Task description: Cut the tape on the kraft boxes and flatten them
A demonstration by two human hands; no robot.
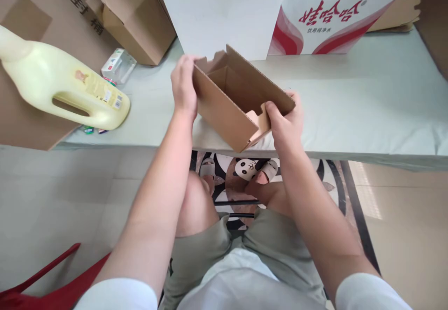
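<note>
One open brown carton [224, 107] is held tilted over the front of the worktop [385, 100], its open side turned up; whether its lower corner is borne by the worktop cannot be told. Two grips are counted, both clamped on that carton. By the left grip [184, 84] the left end is clasped, the hand wrapped about the outside. By the right grip [289, 121] the right end is pinched, the thumb laid by one notched flap [261, 121].

Behind the carton, two white boxes are seen side by side: one plain white box [224, 16], and one printed box [325, 21] marked with three large red characters. Beyond the latter, at far right, flat cardboard pieces [394, 11] are stacked; their number cannot be made out.

To the left, one smaller brown box [143, 25] is noted, set before one large brown carton [66, 30] lettered in black. One pale yellow bottle [66, 74] with a single handle is placed nearer the front edge. One small clear pack [119, 65] is found between bottle and smaller box.

Below the worktop, two sandalled feet are seen on one patterned mat [245, 169], on which one panda face is shown.
</note>
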